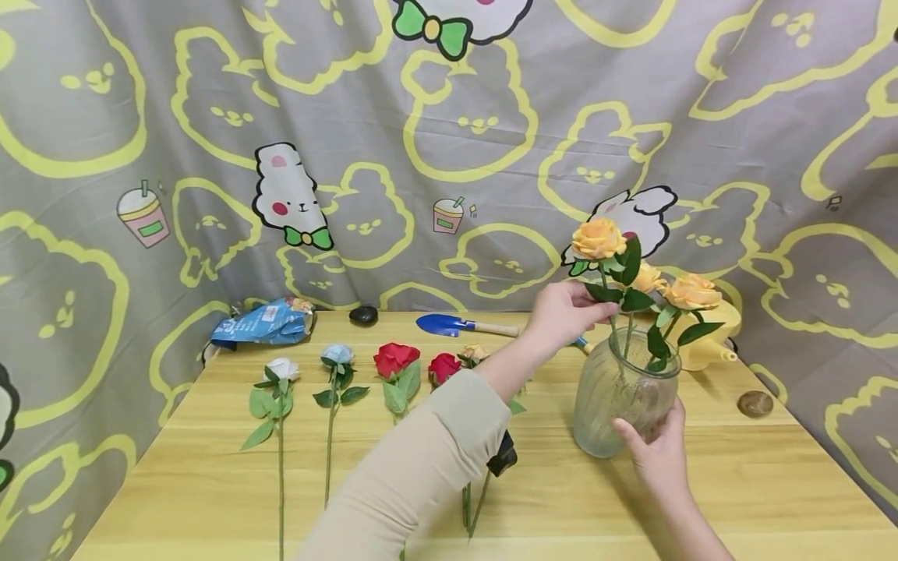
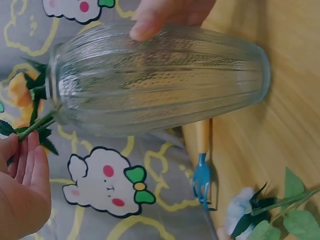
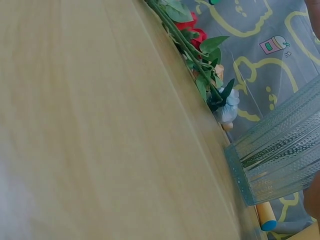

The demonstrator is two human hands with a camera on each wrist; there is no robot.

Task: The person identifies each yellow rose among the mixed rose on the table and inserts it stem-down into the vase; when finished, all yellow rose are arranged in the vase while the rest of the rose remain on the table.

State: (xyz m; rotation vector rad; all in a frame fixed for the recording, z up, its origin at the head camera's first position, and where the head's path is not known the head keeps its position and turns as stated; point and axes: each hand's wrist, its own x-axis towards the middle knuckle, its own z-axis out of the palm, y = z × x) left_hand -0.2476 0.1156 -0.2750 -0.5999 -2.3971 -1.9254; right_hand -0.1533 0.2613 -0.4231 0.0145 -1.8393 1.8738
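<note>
Ribbed glass vase (image 1: 624, 401) upright toward the right side of the tabletop (image 1: 210, 483), nearer the far edge than the near one, already holding two orange roses (image 1: 691, 292). A third orange rose (image 1: 598, 238) with its stem entering the vase mouth, pinched between thumb and fingers of the left hand (image 1: 564, 312) just below the leaves. Right hand (image 1: 655, 452) pressed against the vase's near side low down, fingers (image 2: 150, 20) bent round the glass, steadying it.

Judged step: seating this stem among the others. Next likely called for: lowering the stem straight down, easing its leaves past the rim without snagging the two blooms inside, with the vase kept from tipping.

Further out, white rose (image 1: 283, 370), blue rose (image 1: 337, 354) and red roses (image 1: 395, 358) lying in a row across the middle of the tabletop, stems toward the near edge. Blue trowel (image 1: 449, 325) and dark stone (image 1: 363, 315) near the far edge, blue bag (image 1: 265, 322) at the far-left corner, brown stone (image 1: 754, 403) by the right edge, yellow watering can (image 1: 712, 351) just behind the vase. Nothing lying in the stem's path.
</note>
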